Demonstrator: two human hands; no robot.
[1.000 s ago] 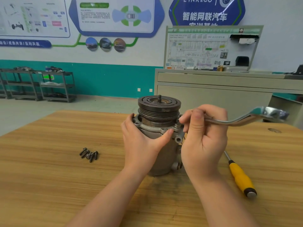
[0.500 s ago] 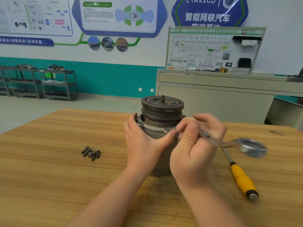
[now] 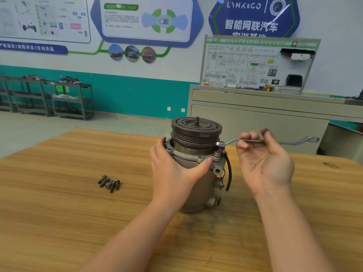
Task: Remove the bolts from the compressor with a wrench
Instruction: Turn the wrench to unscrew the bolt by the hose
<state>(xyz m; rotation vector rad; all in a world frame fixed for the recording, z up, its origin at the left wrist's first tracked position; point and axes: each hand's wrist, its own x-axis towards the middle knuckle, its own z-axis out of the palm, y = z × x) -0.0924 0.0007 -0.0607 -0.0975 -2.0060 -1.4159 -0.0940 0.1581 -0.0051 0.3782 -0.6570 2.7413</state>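
The grey compressor [image 3: 198, 189] stands upright on the wooden table [image 3: 59, 213], its dark grooved pulley on top. My left hand [image 3: 172, 169] grips its body just under the flange, thumb along the flange edge. A silver ring wrench [image 3: 231, 142] lies level, its near ring seated at the right back of the flange. My right hand [image 3: 263, 160] is palm-up and pinches the wrench shaft between fingers and thumb. One bolt [image 3: 217, 153] still sits in the flange near the front right. Several removed bolts [image 3: 109, 182] lie in a heap to the left.
A black hose hangs down the compressor's right side. Behind the table stands a beige cabinet [image 3: 265, 118] with a wiring display board. Metal shelf carts [image 3: 59, 99] line the far left wall.
My right hand has swung the wrench from a low angle back up to level and reset its ring on the flange. The yellow-handled screwdriver is now hidden behind my right arm.
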